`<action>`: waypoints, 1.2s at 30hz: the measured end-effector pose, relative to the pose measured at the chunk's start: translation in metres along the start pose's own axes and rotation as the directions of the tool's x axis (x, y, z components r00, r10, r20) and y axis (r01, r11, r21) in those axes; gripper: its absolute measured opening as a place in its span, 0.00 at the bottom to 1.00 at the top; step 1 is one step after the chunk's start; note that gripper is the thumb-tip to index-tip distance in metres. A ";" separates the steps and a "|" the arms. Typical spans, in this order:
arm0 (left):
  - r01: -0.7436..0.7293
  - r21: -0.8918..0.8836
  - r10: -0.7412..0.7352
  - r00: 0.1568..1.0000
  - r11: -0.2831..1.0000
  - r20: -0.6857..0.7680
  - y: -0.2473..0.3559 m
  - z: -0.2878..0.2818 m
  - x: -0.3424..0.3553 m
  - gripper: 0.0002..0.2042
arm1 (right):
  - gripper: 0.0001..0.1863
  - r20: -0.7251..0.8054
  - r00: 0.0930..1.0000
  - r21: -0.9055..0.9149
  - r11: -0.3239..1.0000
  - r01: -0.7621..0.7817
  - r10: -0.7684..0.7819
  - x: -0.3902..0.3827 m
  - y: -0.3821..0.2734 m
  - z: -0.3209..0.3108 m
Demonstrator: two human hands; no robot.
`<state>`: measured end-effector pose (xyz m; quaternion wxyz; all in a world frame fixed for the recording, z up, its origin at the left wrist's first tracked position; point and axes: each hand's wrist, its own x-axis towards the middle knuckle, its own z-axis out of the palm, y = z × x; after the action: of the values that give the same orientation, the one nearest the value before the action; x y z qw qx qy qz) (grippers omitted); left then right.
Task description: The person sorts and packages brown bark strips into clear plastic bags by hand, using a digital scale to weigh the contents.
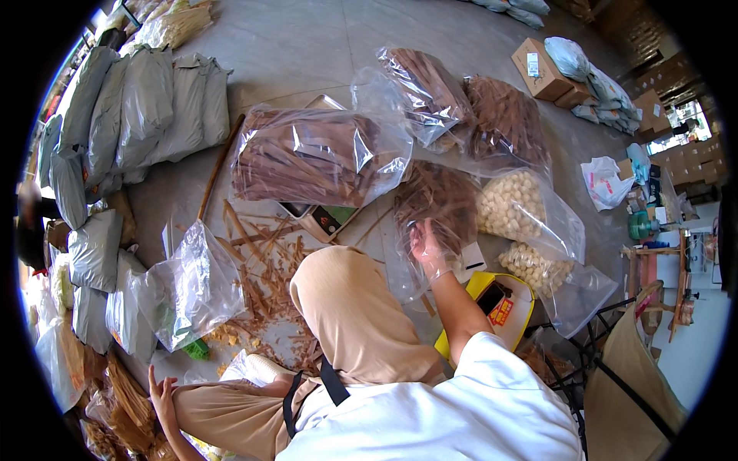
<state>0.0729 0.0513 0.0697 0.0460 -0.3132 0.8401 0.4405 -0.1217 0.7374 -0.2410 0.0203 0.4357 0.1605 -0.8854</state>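
My right hand [427,246], fingers curled, grips a clear bag of dark brown strips [438,192] at the centre right, partly seen through the plastic. Beside it are two clear bags of small pale pieces [509,201]. Another big bag of brown strips [304,150] rests on a metal scale [328,221]. My left hand [163,398] is at the lower left by my bent knee, fingers apart and holding nothing, near brown bundles [127,396]. A crumpled clear bag [188,288] lies above it.
Grey parcels [142,115] line the left. Two more strip bags [500,123] lie ahead. Wood scraps [269,300] cover the floor. A yellow bin [519,303] and folding chair [630,369] are at my right, with cartons [538,69] farther back.
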 end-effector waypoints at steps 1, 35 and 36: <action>0.008 0.007 -0.008 1.000 1.000 0.002 0.000 -0.001 0.000 0.28 | 0.16 -0.114 0.993 0.027 0.999 0.028 -0.024 0.007 0.003 0.004; 0.073 -0.031 -0.071 0.997 0.997 0.041 0.015 0.005 -0.004 0.29 | 0.06 0.020 0.998 -0.200 0.978 0.055 -0.052 -0.027 -0.007 -0.046; 0.072 -0.033 -0.070 0.997 0.997 0.045 0.011 0.003 -0.004 0.29 | 0.06 0.025 0.997 -0.251 0.965 0.082 -0.078 -0.035 -0.004 -0.057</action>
<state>0.0688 0.0600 0.0772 0.0745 -0.3339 0.8195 0.4598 -0.0575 0.7546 -0.2452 0.0410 0.4160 0.2888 -0.8613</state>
